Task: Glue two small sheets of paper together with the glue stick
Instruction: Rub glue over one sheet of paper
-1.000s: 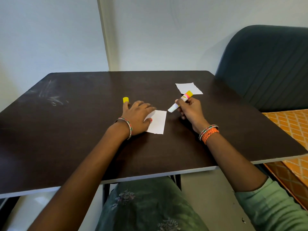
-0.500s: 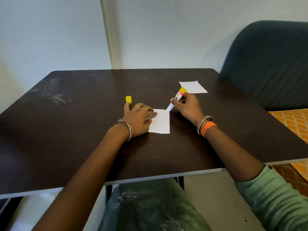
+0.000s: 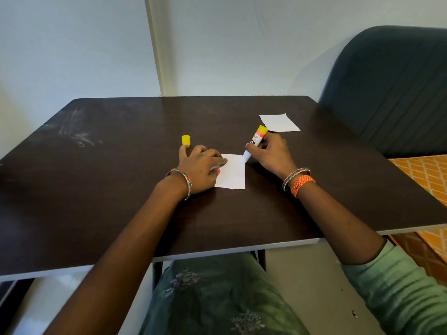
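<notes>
A dark brown, smooth rectangular table (image 3: 121, 189) with a pale edge and faint chalky smears at its far left carries everything, its near corners cut off by the frame. The left hand (image 3: 200, 169) lies with fingers spread flat, pressing down the nearer small white paper sheet (image 3: 233, 174) and hiding its left part, while a second white paper sheet (image 3: 279, 122) lies apart at the far right. The right hand (image 3: 271, 153) grips the uncapped white glue stick with a yellow end (image 3: 254, 146), tilted, tip touching the near sheet's far right corner; its label is unreadable, and the small yellow cylindrical cap (image 3: 185, 139) stands just beyond the left fingertips.
</notes>
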